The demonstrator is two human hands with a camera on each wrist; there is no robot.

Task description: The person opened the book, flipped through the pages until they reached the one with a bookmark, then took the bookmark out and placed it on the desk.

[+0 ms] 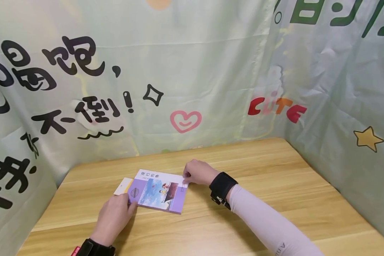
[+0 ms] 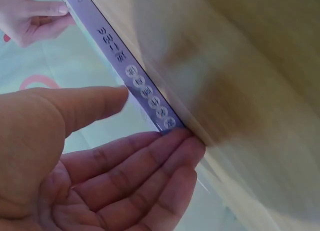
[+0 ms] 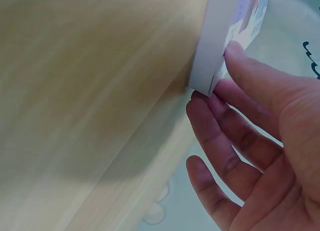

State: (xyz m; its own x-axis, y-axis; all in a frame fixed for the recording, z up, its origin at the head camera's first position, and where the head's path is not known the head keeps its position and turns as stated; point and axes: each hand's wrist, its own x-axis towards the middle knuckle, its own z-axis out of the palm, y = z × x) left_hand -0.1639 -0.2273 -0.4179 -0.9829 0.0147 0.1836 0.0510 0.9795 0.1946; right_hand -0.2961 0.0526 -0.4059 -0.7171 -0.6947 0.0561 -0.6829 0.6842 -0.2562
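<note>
A purple-and-white paperback book point(image 1: 158, 192) with a picture of blue sky on its cover lies flat on the wooden table point(image 1: 243, 220). At its near left corner, my left hand point(image 1: 115, 215) holds it by thumb and fingers. The left wrist view shows the lettered purple spine point(image 2: 135, 73), with the thumb at its upper edge and the fingertips round the end. My right hand point(image 1: 200, 172) pinches the far right corner. In the right wrist view the right thumb point(image 3: 237, 56) presses the cover while other fingers touch the book's end near the tabletop.
A white-and-yellow flat item point(image 1: 123, 185) sticks out from beneath the book's left side. Printed cloth point(image 1: 192, 81) hangs as walls behind the table and along both sides. Black bands point(image 1: 222, 186) circle both wrists.
</note>
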